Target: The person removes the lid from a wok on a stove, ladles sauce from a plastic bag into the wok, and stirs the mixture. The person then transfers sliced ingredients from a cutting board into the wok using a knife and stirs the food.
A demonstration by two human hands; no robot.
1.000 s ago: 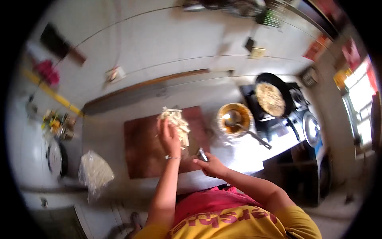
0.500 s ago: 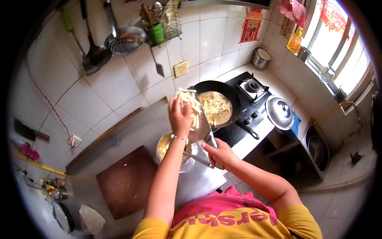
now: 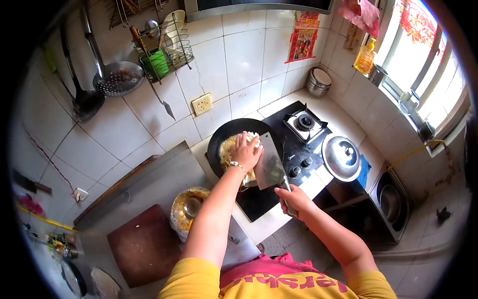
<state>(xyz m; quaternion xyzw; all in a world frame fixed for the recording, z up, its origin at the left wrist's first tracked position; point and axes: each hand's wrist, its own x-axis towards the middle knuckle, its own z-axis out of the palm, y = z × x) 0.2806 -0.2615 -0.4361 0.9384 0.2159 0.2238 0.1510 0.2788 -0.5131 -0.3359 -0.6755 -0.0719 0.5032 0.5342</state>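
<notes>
My right hand [image 3: 298, 200] grips the handle of a cleaver [image 3: 270, 163], its broad blade held over the right side of a black wok [image 3: 215, 144]. My left hand [image 3: 245, 153] is above the wok with its fingers stretched out, close to the blade's left edge. Pale cut strips [image 3: 252, 136] show at its fingertips; whether it presses on them is hard to tell. In the wok lie more strips in a yellowish liquid [image 3: 227, 149], partly hidden by my left hand and forearm.
A brown cutting board [image 3: 144, 244] with a few scraps lies on the metal counter, beside a plastic-lined bowl [image 3: 181, 207] holding a smaller metal bowl. Right of the wok are a second burner [image 3: 304, 122] and a metal lid [image 3: 341, 157]. A skimmer [image 3: 118, 78] hangs on the wall.
Both hands and the cleaver have moved from beside the wok to over it. The strips that lay on the blade under my left hand have mostly left it. The view has shifted too.
</notes>
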